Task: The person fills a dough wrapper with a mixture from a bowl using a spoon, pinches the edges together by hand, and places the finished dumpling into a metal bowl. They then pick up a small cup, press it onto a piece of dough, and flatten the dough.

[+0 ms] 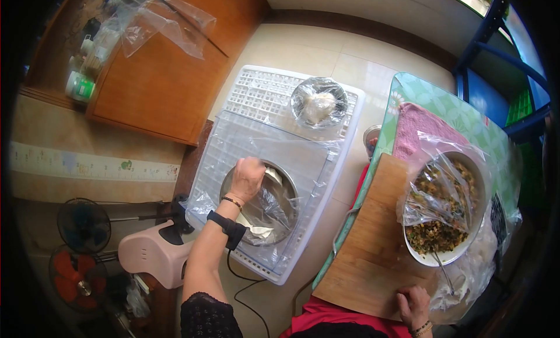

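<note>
My left hand (248,179) reaches over a round metal pan (293,206), with its fingers curled closed and slightly blurred at the tips. Whatever it may hold is hidden. Inside the pan lie pale, dumpling-like pieces (259,231) along the rim, and crumpled clear plastic film (274,201) covers part of it. At the lower right, my right hand (413,307) rests on the near edge of a wooden board (367,250), fingers loosely bent and apart, with nothing seen in them. Beyond it a white bowl (446,257) holds chopped filling (434,236), a spoon (444,274) and plastic film.
Under the pan is a white plastic crate (262,84) with a clear sheet on it. A film-covered bowl of dough (319,106) sits at its far end. A pink towel (417,128) lies on the green table (402,87). A wooden cabinet (157,81) and fans (79,279) stand left.
</note>
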`<action>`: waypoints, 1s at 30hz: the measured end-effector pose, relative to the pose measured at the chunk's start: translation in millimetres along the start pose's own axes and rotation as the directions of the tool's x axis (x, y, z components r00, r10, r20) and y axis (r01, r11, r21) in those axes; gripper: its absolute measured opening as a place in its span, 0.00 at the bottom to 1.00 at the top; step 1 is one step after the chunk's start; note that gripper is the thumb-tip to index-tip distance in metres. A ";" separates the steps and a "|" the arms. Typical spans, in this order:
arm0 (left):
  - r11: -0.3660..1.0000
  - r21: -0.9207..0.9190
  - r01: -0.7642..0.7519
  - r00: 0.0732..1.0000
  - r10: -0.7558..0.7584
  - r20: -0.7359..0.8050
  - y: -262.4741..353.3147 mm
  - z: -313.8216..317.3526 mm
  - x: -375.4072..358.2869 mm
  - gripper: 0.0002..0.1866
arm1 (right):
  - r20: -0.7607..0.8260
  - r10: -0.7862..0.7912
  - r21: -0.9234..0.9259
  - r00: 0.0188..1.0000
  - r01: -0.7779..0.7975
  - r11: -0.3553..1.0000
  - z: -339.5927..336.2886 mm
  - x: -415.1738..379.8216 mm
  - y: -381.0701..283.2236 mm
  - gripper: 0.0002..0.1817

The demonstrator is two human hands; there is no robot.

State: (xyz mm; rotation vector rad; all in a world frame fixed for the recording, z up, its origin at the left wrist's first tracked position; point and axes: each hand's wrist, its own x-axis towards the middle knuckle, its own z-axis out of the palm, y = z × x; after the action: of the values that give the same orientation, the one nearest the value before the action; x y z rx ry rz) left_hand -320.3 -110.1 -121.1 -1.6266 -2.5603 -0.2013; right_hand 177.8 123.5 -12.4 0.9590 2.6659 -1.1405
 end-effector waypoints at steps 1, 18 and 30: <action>1.000 0.019 -0.002 1.000 0.001 0.007 -1.4 1.3 -0.4 0.02 | -0.006 -0.008 0.002 1.000 0.008 1.000 0.2 0.2 -0.1 0.04; 0.970 -0.222 0.096 0.980 -0.132 -0.150 91.6 -43.9 -25.9 0.14 | -0.141 -0.091 0.071 0.986 0.102 0.992 -18.5 -23.9 2.8 0.06; 0.690 -0.706 -0.158 0.987 0.119 -0.105 305.7 -92.7 -52.4 0.19 | -0.407 0.148 -0.139 0.901 -0.222 0.965 -47.5 -44.3 71.6 0.08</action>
State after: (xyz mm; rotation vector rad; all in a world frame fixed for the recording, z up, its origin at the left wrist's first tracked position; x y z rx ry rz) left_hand -19.8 -43.8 -20.4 -1.9693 -2.4277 -1.3607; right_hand 262.3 170.5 -9.2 1.5074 2.8246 -0.7083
